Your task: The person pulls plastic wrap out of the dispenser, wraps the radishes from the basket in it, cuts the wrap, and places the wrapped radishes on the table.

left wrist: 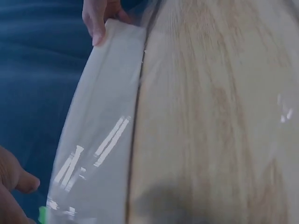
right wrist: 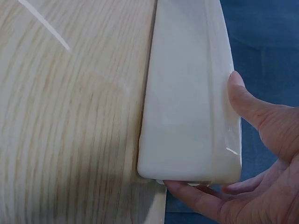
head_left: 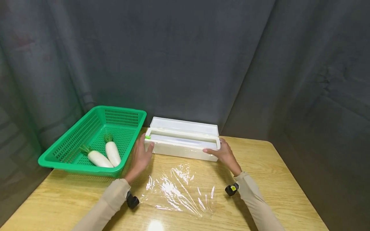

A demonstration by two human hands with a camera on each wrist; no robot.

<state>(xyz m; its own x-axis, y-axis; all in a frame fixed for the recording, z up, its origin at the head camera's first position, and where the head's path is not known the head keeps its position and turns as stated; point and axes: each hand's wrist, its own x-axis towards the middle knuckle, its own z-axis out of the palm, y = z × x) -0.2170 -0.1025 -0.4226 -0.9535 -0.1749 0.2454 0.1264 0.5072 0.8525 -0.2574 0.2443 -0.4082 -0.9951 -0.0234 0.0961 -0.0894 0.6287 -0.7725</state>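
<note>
A white cling film dispenser box (head_left: 182, 150) sits on the table with its lid (head_left: 185, 125) raised at the back. My right hand (head_left: 224, 153) grips its right end, thumb (right wrist: 237, 80) on the upper front edge and fingers (right wrist: 201, 198) against the end face. Beside the left end is my left hand (head_left: 142, 157), its thumb spread from the fingers, near a small green slider (head_left: 147, 137). From the box's front, a sheet of clear cling film (head_left: 179, 192) stretches over the table toward me, wrinkled and shiny.
A green slotted basket (head_left: 121, 128) stands at the left, close by my left hand. Inside it lie two white radishes (head_left: 113, 154) with trimmed green tops. A dark curtain (head_left: 185, 64) hangs behind the wooden table (head_left: 260, 160).
</note>
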